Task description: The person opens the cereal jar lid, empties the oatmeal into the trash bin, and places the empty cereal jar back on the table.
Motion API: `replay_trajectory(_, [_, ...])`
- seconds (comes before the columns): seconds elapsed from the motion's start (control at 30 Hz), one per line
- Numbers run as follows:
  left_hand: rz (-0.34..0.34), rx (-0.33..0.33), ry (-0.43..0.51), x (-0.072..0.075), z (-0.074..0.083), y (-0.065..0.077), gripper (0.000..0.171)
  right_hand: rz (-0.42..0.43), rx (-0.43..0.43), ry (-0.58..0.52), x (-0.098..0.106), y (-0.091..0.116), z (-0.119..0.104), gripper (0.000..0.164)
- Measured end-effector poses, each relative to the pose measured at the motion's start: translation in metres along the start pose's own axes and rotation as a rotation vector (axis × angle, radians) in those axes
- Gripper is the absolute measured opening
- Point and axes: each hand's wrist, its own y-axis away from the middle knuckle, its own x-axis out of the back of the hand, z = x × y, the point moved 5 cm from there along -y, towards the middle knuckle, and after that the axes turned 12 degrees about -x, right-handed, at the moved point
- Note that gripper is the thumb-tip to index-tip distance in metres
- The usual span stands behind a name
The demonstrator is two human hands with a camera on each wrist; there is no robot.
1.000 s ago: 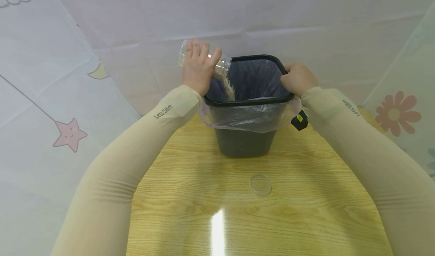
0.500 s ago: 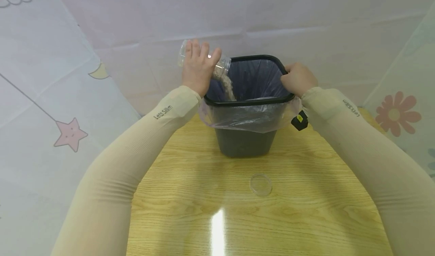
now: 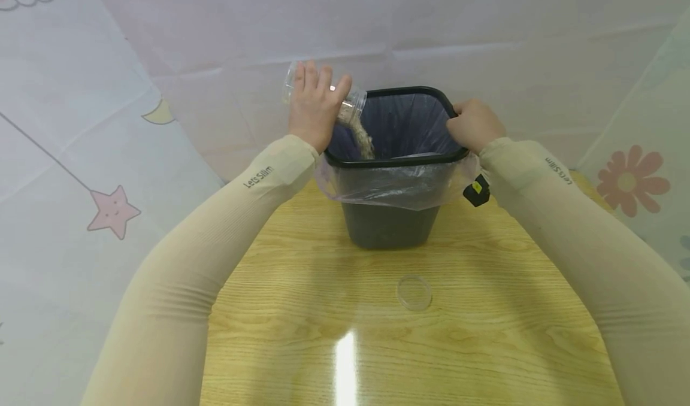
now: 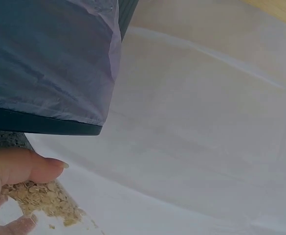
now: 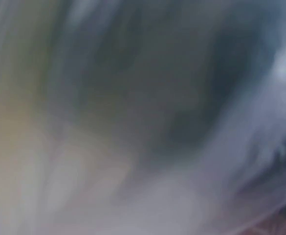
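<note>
In the head view my left hand (image 3: 312, 115) grips a clear plastic jar (image 3: 358, 99), tilted with its mouth down to the right over a dark grey trash bin (image 3: 390, 229). Pale flakes like rolled oats (image 3: 361, 139) stream from the mouth into the bin. A translucent liner bag (image 3: 399, 190) lines the bin and folds over its black rim. My right hand (image 3: 476, 126) holds that rim on the right side, its fingertips partly hidden. The left wrist view shows my thumb (image 4: 30, 166) against the jar, with flakes (image 4: 47, 200) inside. Blurred liner fills the right wrist view.
A clear round lid (image 3: 414, 293) lies on the wood-grain table (image 3: 302, 358) in front of the bin. At my right wrist sits a small black device (image 3: 477, 191) with a yellow mark. Printed cloth (image 3: 232, 23) hangs behind and at both sides.
Flakes keep falling from the jar, and the stream's shape shifts slightly. Both hands, the jar and the bin stay nearly in place.
</note>
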Motion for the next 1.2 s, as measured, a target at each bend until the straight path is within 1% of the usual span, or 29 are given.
replay_trajectory(0.13, [-0.013, -0.002, -0.001, -0.0005, 0.0000, -0.0005, 0.050, -0.007, -0.001, -0.012, 0.0003, -0.0003, 0.0006, 0.058])
replay_trajectory(0.5, [-0.002, 0.004, 0.007, 0.0001, -0.0022, -0.0022, 0.050, 0.003, 0.001, -0.018, 0.0004, -0.0008, 0.0004, 0.056])
replay_trajectory(0.77, [-0.055, -0.014, -0.006, -0.0010, -0.0006, -0.0008, 0.056, -0.009, 0.007, -0.026, -0.0006, -0.0017, 0.0010, 0.058])
replay_trajectory(0.9, [-0.022, -0.025, -0.025, -0.0004, 0.0012, 0.0002, 0.053, -0.008, 0.007, -0.029, -0.0002, -0.0004, -0.0004, 0.057])
replay_trajectory(1.0, [-0.013, -0.028, -0.037, -0.0002, 0.0014, 0.0003, 0.052, -0.002, 0.013, -0.027, 0.0012, 0.0012, -0.0013, 0.055])
replay_trajectory(1.2, [-0.054, -0.044, -0.020, -0.0019, 0.0031, -0.0006, 0.056, 0.005, 0.023, -0.031, 0.0012, 0.0048, -0.0010, 0.052])
